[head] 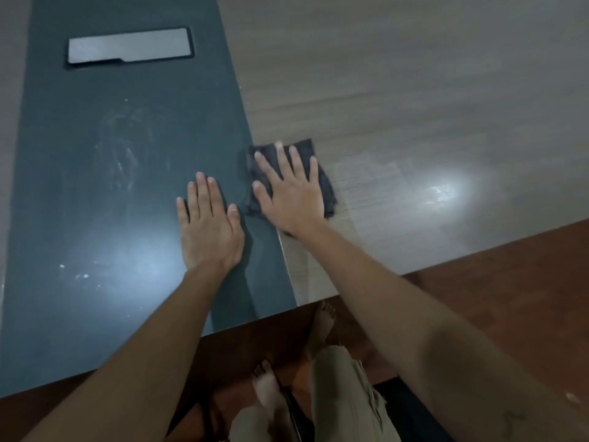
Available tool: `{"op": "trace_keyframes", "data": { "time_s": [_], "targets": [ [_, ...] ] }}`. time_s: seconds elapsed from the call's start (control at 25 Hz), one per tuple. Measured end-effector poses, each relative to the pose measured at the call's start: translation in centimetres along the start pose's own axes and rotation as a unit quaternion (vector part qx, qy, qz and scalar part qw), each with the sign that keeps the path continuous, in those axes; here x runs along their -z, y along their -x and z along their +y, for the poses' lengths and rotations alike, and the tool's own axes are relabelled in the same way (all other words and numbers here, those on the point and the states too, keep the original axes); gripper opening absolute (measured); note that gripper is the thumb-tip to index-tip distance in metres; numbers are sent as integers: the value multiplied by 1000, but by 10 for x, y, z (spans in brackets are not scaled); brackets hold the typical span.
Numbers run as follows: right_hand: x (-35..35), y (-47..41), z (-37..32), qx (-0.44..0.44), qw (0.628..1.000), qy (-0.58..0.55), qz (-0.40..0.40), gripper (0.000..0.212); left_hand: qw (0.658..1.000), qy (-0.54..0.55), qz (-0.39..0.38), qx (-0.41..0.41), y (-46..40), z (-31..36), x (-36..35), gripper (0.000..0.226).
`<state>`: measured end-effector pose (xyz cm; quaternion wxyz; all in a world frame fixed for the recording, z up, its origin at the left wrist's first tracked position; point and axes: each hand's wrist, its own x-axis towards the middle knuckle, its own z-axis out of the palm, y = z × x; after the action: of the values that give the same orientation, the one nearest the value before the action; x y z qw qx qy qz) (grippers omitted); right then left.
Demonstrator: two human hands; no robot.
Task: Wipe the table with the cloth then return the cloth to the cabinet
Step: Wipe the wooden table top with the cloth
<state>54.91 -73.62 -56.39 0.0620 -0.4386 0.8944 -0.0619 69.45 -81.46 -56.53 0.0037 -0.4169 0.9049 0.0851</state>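
A dark grey folded cloth [325,183] lies on the table where the dark teal middle strip [127,186] meets the light wood-grain part [414,106]. My right hand [290,193] presses flat on the cloth with fingers straight and spread. My left hand [208,224] rests flat on the teal strip just left of the cloth, fingers straight, holding nothing. Pale smears and specks show on the teal surface to the left of my hands. No cabinet is in view.
A rectangular cable hatch with a shiny lid [129,47] is set into the teal strip at the far end. The table's near edge runs diagonally below my wrists. Beneath it are a reddish floor [494,298], my bare feet and khaki trousers [347,393].
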Motion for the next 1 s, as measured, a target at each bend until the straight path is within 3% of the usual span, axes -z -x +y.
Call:
{"op": "trace_keyframes", "data": {
  "time_s": [0.24,0.48,0.88,1.0],
  "targets": [
    [-3,132,-5,-19,999,-8,26,63,998,63,1,0,5,4,11,63],
    [-2,143,11,-2,997,-27,72,60,996,84,18,0,-13,35,7,66],
    [36,141,229,-121,990,44,54,68,997,68,31,7,-26,54,-2,68],
    [43,136,254,-140,988,47,51,71,997,61,37,9,-27,56,-3,68]
  ]
}}
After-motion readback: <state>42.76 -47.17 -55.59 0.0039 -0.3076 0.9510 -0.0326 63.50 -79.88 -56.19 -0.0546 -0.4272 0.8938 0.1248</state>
